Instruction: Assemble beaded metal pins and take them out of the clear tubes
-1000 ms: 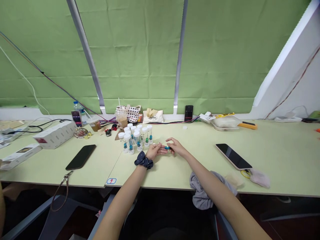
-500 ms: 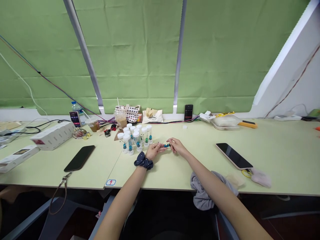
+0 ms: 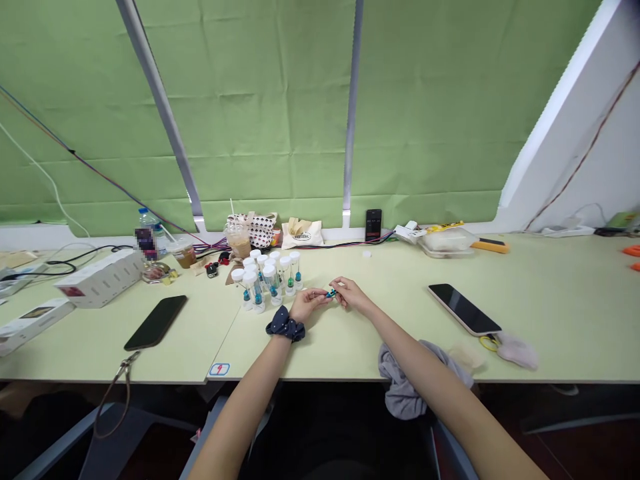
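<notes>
Firstly, on the left part of the pale green-yellow table (image 3: 400,333), the group of clear, tall tubes with white caps (image 3: 271,283) stands upright near the person's left hand (image 3: 306,305). In my judgement, if this hand swings too far to the left, the knuckles or the dark blue fabric hair tie with white dots (image 3: 285,325) on the wrist could hit a front tube, and because the tubes stand so close together, one could push over the others.

Next to the right, the small, blue piece with dark parts (image 3: 331,293) is the most delicate point: it is little, and only fingertips seem to support it. If one pinch becomes loose, or if the two hands pull unequally, it could slip and fall onto the table. Farther right, at the near edge, the crumpled, grey cloth (image 3: 400,397) lies beneath the right forearm, so a low movement of the arm could drag it.

As for position, the blue piece lies just at the right end of the left hand, whose thumb and fingers are pinched on it. The right hand (image 3: 351,295) is on its right side, with bent fingers that seem to pinch the other end. Thus the piece is between the two hands, to the right of the tubes; its exact shape is too small to tell.
</notes>
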`<action>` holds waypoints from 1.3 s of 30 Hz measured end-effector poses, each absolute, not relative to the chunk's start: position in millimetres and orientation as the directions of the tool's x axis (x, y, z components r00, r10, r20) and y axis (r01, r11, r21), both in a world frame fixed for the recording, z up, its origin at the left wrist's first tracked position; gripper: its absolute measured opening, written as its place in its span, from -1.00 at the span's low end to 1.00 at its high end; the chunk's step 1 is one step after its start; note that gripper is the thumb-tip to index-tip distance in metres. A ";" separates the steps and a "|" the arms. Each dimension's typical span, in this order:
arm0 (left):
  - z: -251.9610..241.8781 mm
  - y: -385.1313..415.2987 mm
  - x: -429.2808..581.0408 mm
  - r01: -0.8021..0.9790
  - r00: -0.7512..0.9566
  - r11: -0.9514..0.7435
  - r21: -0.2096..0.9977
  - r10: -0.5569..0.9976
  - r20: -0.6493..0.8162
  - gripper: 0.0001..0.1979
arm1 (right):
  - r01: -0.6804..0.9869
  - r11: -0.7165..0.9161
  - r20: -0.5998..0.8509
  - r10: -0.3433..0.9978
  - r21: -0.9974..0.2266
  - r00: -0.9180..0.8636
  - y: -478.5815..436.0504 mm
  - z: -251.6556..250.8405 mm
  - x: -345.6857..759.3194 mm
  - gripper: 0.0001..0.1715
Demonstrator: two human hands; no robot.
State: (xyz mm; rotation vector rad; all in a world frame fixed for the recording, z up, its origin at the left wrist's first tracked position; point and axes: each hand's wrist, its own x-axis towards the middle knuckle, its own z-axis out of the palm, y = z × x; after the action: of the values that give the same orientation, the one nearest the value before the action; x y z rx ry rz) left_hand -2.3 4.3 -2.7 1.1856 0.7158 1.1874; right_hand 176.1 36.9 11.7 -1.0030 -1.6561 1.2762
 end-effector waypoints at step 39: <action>-6.8 8.9 -0.6 -0.146 0.323 -0.224 0.964 0.910 0.260 -0.56 | 0.387 0.308 0.200 0.934 -0.869 -0.294 36.7 10.9 178.0 -0.31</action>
State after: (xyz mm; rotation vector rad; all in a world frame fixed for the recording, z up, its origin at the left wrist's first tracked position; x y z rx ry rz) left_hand -0.6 8.9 -6.8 1.4500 0.7451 1.1659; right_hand 178.0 36.7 10.9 -1.1798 -1.8347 0.9355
